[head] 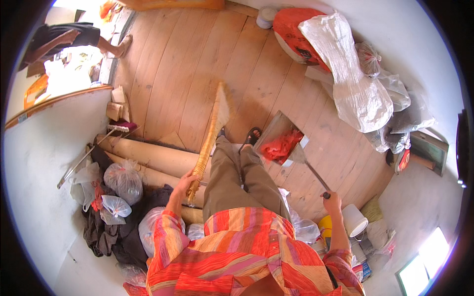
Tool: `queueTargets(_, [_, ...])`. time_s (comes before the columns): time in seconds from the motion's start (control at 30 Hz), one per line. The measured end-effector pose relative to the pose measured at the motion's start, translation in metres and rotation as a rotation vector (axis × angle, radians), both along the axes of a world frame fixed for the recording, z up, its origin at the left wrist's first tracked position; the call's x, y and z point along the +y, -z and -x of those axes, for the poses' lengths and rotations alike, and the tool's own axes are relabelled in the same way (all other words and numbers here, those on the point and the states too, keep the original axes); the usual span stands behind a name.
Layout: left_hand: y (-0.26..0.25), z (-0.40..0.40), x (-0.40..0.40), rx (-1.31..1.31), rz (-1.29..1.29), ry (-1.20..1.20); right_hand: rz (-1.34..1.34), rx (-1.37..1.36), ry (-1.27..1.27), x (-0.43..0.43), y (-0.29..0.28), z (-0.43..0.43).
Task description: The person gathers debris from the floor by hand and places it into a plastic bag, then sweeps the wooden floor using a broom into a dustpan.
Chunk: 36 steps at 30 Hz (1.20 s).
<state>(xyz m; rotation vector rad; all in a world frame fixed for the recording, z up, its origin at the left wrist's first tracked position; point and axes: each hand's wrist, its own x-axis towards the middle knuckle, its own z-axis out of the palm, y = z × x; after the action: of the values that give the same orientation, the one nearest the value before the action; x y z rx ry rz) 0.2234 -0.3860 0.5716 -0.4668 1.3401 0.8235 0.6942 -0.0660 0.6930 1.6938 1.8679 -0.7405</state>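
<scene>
My left hand grips the wrapped handle of a straw broom. The broom's head reaches up past my feet, and its bristles look blurred. On the other side, my right hand is closed around the dark end of a long-handled metal dustpan's handle. The dustpan is over the wooden floor beside my sandalled foot. Crumpled red material lies in its pan; whether it is plastic or cloth I cannot tell.
Rolled sheets and tied plastic bags lie on the left. A white woven sack and more bags line the right wall. Buckets stand near my right arm. Another person is at the doorway, upper left.
</scene>
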Motion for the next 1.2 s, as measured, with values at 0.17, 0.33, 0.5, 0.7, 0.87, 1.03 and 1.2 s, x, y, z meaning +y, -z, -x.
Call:
queueTargets(0.17, [0.020, 0.034, -0.002, -0.017, -0.080, 0.266, 0.073, -0.049, -0.118, 0.041, 0.017, 0.046])
queueTargets(0.33, [0.066, 0.084, -0.002, 0.181, -0.066, 0.596, 0.019, 0.037, -0.245, 0.066, 0.026, 0.101])
queueTargets(0.5, [0.044, 0.133, -0.028, 0.150, -0.049, 0.433, -0.045, 0.058, -0.370, 0.086, 0.059, 0.145])
queueTargets(0.7, [0.003, 0.126, -0.071, 0.158, 0.022, 0.359, -0.071, -0.122, -0.543, 0.109, 0.077, 0.272])
queueTargets(0.87, [-0.028, 0.088, -0.123, 0.317, -0.098, 0.297, -0.030, -0.254, -0.708, 0.102, 0.086, 0.367])
queueTargets(1.03, [-0.034, 0.052, -0.108, 0.138, 0.092, 0.046, -0.010, -0.285, -0.875, 0.088, 0.091, 0.423])
queueTargets(1.2, [0.021, 0.003, -0.075, 0.347, 0.230, -0.066, -0.004, -0.257, -0.960, 0.085, 0.088, 0.458])
